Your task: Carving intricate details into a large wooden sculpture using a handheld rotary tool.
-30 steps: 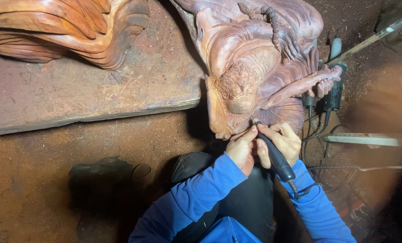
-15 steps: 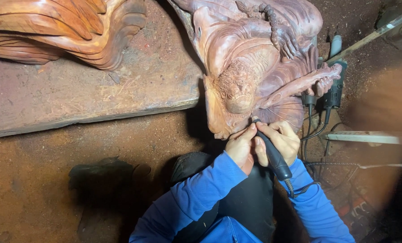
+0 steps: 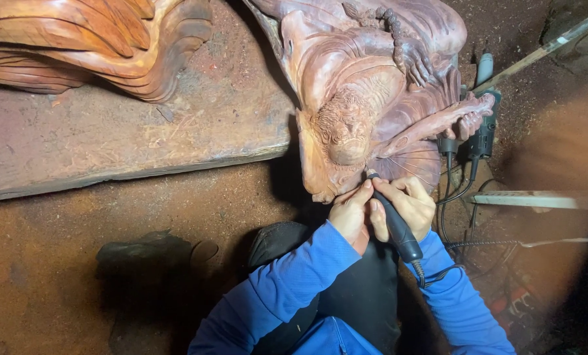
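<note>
A large reddish-brown wood carving (image 3: pixel 366 92) of a figure with a bearded face lies in front of me. My right hand (image 3: pixel 412 204) grips a black rotary carving tool (image 3: pixel 392 220) like a pen, its tip touching the carving just below the face. My left hand (image 3: pixel 350 213) is closed beside it, fingers pressed against the tool's front end and steadying it. A coiled cable runs from the tool's back end past my right wrist. Both arms wear blue sleeves.
A thick wooden slab (image 3: pixel 110 138) lies at the left with a second orange-toned carving (image 3: pixel 90 46) on it. Black power tools and cables (image 3: pixel 471 144) sit right of the carving. A long rod (image 3: pixel 544 46) crosses the upper right. Reddish dust covers the floor (image 3: pixel 57 263).
My hands and the tool have stayed at the same spot under the carved face. The view has shifted only slightly.
</note>
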